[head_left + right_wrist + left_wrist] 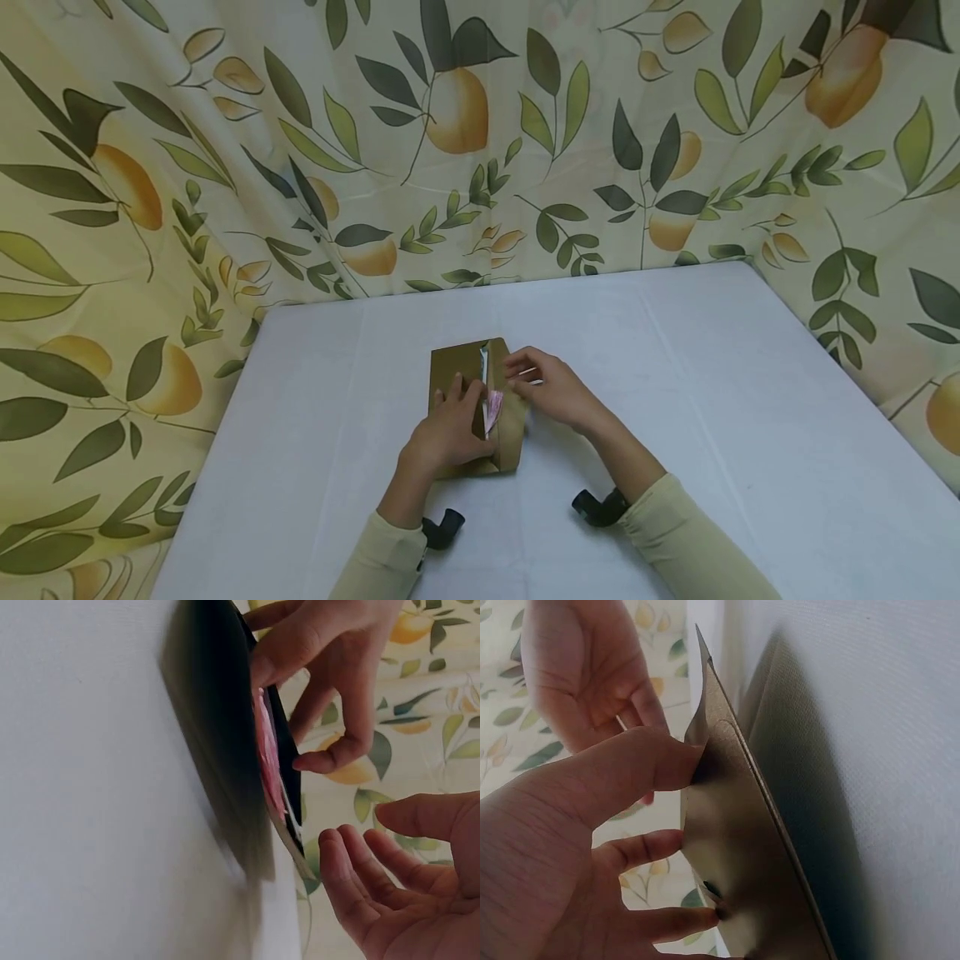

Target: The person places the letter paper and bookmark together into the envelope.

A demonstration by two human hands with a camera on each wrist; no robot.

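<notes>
A gold-brown envelope (454, 364) lies on the white table, its flap side turned to the right. Inside its mouth shows pink folded paper (268, 754), along with a narrow pale blue-white strip (483, 362) in the head view. My left hand (447, 423) holds the envelope by its mouth, thumb by the flap and the spread, bent fingers on the front panel. Just right of the flap is my right hand (553, 388), its fingers loosely bent and nothing between them. A small gap parts it from the envelope in the right wrist view.
Around the envelope spreads the white-covered table (675, 358). A curtain (495, 192) with fruit and leaf print hangs behind it and along both sides. Black wrist-worn devices (600, 507) sit close above the tabletop below each wrist.
</notes>
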